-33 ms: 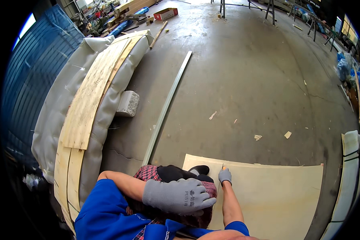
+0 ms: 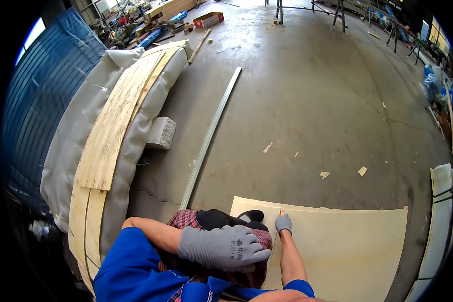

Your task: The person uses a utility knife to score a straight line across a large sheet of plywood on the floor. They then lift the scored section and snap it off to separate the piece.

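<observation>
My right hand (image 2: pixel 283 223), in a grey glove, is closed round a slim orange-handled tool (image 2: pixel 282 213), which looks like a utility knife. Its thin tip points away from me, close to the far edge of a pale, thin wood sheet (image 2: pixel 347 251) on the floor. My left hand (image 2: pixel 231 246), gloved the same way, rests over my bent knee in red plaid cloth (image 2: pixel 264 236). Its fingers are loosely curved and somewhat apart, with nothing visible in them. One dark shoe (image 2: pixel 251 215) shows beside the sheet's far left corner.
A long metal strip (image 2: pixel 211 133) lies on the concrete floor ahead. To the left, boards (image 2: pixel 108 151) lie on a grey-covered stack, with a stone block (image 2: pixel 162 133) beside it. Wood scraps (image 2: pixel 362 171) dot the floor. Strapped sheets (image 2: pixel 440 216) stand at the right; a red box (image 2: pixel 208 19) is far off.
</observation>
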`<state>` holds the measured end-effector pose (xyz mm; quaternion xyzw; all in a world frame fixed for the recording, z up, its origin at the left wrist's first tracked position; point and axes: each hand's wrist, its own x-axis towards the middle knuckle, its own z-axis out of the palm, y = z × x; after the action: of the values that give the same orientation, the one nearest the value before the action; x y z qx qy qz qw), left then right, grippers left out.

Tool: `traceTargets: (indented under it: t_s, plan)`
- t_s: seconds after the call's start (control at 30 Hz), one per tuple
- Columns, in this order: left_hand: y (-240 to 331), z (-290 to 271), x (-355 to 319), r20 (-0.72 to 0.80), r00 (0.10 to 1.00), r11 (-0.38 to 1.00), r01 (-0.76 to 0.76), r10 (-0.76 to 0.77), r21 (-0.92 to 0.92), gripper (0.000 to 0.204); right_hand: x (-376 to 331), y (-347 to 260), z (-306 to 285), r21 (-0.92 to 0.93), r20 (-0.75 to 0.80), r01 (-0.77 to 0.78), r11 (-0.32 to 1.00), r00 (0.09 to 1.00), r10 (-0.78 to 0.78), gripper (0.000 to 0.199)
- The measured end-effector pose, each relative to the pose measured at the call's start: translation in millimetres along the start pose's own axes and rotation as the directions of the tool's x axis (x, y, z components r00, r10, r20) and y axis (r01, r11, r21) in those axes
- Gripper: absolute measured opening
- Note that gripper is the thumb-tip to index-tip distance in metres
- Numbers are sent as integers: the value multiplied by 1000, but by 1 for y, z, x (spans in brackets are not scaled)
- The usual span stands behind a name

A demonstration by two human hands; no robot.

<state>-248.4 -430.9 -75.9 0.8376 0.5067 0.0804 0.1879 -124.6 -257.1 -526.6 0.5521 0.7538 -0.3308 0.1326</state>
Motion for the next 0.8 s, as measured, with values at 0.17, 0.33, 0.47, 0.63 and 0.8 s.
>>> traceTargets:
  t_s: [0.17, 0.33, 0.47, 0.63, 0.8]
  plan:
    - [3, 2, 1, 38, 999, 1000, 30, -30, 9, 45, -2, 1, -10, -25, 22, 36, 999, 999, -36, 43]
    - [4, 5, -6, 10, 999, 999, 33, -33, 28, 44, -41, 24, 8, -14, 62, -8, 1000, 998, 9, 42]
    - [-1, -4, -4, 54, 998, 999, 28, -26, -29, 45, -55, 29, 8, -40, 77, -27, 999, 997, 30, 42]
    - [11, 6, 6, -104, 989, 994, -110, 107, -26, 45, -47, 51, 16, -4, 89, -61, 998, 994, 62, 45]
    - [8, 11, 12, 25, 997, 997, -74, 74, -24, 45, -147, 115, 52, 60, 146, -74, 995, 987, 65, 51]
